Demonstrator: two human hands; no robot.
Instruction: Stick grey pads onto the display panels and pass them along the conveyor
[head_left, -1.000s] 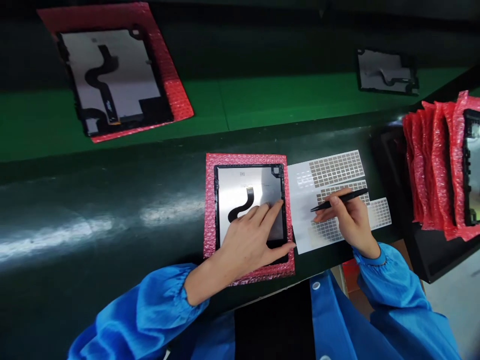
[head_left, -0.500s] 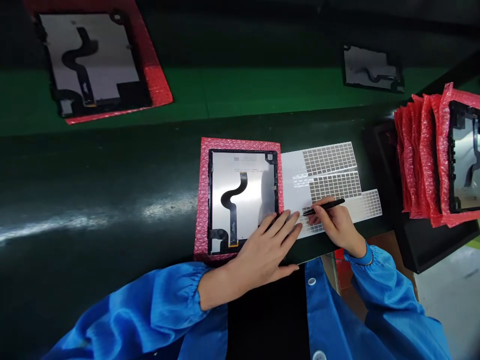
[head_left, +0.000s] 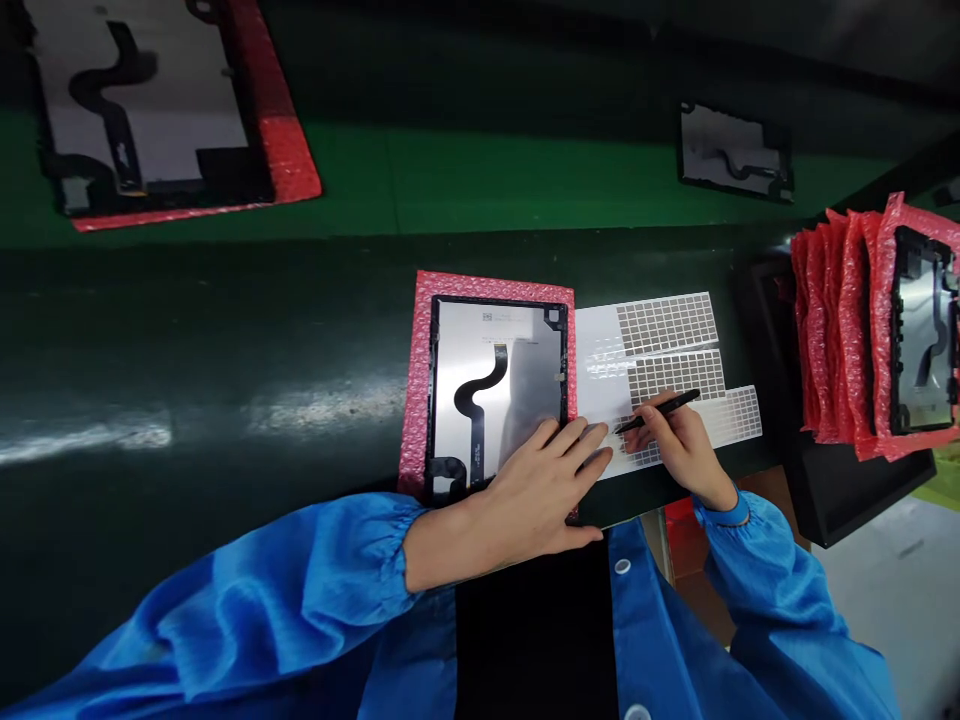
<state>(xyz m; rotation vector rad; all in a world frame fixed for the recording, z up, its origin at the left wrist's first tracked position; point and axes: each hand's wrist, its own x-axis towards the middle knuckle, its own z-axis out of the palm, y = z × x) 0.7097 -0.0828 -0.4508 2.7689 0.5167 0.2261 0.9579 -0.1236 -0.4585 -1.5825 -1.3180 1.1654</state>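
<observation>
A tablet panel (head_left: 495,385) with a black S-shaped flex cable lies face down on a pink bubble-wrap sheet (head_left: 420,400) at the bench's near edge. My left hand (head_left: 544,490) rests flat on its lower right corner, fingers stretched toward the white sticker sheets (head_left: 667,365) beside it. These sheets carry grids of small grey squares. My right hand (head_left: 679,445) pinches black tweezers (head_left: 660,410), whose tip touches the lowest sheet close to my left fingertips.
A second panel on pink wrap (head_left: 142,110) lies on the green conveyor belt at far left, a bare panel (head_left: 735,150) at far right. Several pink-wrapped panels (head_left: 877,320) stand in a black bin on the right.
My left hand slid from the panel's middle down to its lower right corner, uncovering the flex cable. The tweezers dropped from the middle sheet to the lowest one.
</observation>
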